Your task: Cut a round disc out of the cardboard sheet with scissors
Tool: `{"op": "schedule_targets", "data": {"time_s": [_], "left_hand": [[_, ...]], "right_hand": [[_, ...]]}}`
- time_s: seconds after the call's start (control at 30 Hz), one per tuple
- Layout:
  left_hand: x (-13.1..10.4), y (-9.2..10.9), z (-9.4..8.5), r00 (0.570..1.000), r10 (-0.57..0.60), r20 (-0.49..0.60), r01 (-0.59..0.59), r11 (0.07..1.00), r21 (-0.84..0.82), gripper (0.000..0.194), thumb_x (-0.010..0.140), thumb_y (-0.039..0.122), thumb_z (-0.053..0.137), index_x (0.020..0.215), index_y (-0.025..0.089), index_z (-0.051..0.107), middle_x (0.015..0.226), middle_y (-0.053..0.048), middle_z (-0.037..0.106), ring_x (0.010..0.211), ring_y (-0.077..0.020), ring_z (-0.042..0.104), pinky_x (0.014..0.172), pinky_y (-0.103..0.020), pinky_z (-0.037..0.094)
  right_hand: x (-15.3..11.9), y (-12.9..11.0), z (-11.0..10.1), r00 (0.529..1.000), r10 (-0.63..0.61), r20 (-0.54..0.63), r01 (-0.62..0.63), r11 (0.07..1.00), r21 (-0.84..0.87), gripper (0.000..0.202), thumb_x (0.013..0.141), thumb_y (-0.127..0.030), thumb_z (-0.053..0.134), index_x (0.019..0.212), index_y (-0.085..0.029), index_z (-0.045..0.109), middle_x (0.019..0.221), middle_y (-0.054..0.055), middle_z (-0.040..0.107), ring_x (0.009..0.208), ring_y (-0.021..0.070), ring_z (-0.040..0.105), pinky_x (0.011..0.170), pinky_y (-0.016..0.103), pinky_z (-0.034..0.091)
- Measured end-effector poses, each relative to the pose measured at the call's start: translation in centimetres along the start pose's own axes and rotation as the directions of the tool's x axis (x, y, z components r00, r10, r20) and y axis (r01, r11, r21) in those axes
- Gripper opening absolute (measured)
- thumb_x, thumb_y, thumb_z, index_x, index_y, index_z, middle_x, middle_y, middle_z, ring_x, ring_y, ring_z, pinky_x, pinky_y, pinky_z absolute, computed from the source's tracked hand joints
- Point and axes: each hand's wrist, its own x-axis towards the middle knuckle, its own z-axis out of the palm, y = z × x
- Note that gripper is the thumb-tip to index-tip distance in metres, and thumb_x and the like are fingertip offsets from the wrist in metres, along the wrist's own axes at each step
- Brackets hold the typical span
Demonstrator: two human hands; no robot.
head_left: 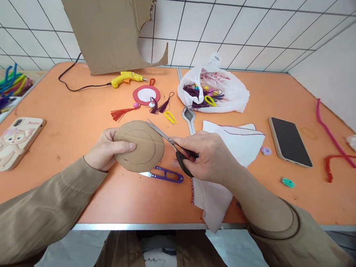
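Observation:
Held by its left edge, a round cardboard disc (142, 149) with a circle drawn inside its rim is in my left hand (107, 148), thumb on top. My right hand (207, 154) grips black-handled scissors (184, 158), their blades lying across the disc's upper right edge. Partly under the disc, purple thread snips (168, 174) rest on the orange table. Beyond the disc are a red-rimmed white round piece (146, 95), a red tassel (122, 112), dark purple tassels (164, 103) and a yellow loop (170, 117). White cloth (241, 148) lies beneath my right forearm.
A yellow glue gun (128, 79) with its cord sits before a cut cardboard sheet (109, 25) leaning on the tiled wall. Behind stands a plastic bag (227, 90) of tassels. Phones lie at right (290, 141) and left (12, 143). Pipe cleaners (332, 129) lie far right.

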Motion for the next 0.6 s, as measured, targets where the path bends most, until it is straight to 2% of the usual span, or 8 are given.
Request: {"op": "schedule_targets", "data": {"time_s": [0.27,0.4,0.5,0.6], "left_hand": [[0.04,0.12,-0.1,1.0,-0.009,-0.012,0.009,1.0,0.014,0.023,0.06,0.018,0.084,0.082,0.019,0.081,0.086,-0.008,0.079,0.073,-0.0237,0.075,0.063,-0.027,0.062],[0.07,0.17,-0.18,1.0,-0.008,-0.014,0.008,1.0,0.021,0.022,0.06,0.019,0.084,0.081,0.019,0.081,0.088,-0.009,0.079,0.075,-0.0252,0.075,0.064,-0.028,0.062],[0.14,0.1,-0.28,1.0,-0.009,-0.023,0.009,1.0,0.023,0.022,0.059,0.02,0.085,0.08,0.019,0.081,0.089,-0.009,0.079,0.075,-0.0261,0.075,0.066,-0.03,0.062],[0.15,0.06,-0.36,0.998,-0.001,-0.06,0.003,1.0,0.025,0.023,0.058,0.021,0.085,0.08,0.018,0.081,0.088,-0.009,0.079,0.077,-0.0273,0.075,0.067,-0.031,0.062]], "right_hand": [[0.04,0.04,-0.04,1.0,-0.003,0.019,0.003,1.0,-0.009,0.009,0.075,-0.018,0.059,0.066,-0.019,0.059,0.048,-0.006,0.039,0.048,0.0093,0.033,0.051,0.025,0.025],[0.0,0.11,0.06,1.0,0.011,0.012,-0.01,1.0,-0.018,0.011,0.076,-0.016,0.058,0.065,-0.018,0.06,0.051,-0.004,0.047,0.049,0.0092,0.038,0.052,0.024,0.027],[0.06,0.15,0.15,0.999,0.035,0.012,-0.035,0.999,-0.003,0.012,0.077,-0.014,0.056,0.065,-0.018,0.06,0.054,-0.003,0.05,0.051,0.0092,0.041,0.053,0.023,0.029],[0.21,0.15,0.16,0.995,0.101,0.012,-0.102,0.992,0.076,0.012,0.078,-0.022,0.062,0.066,-0.017,0.059,0.055,-0.003,0.049,0.053,0.0095,0.038,0.052,0.023,0.031]]}}
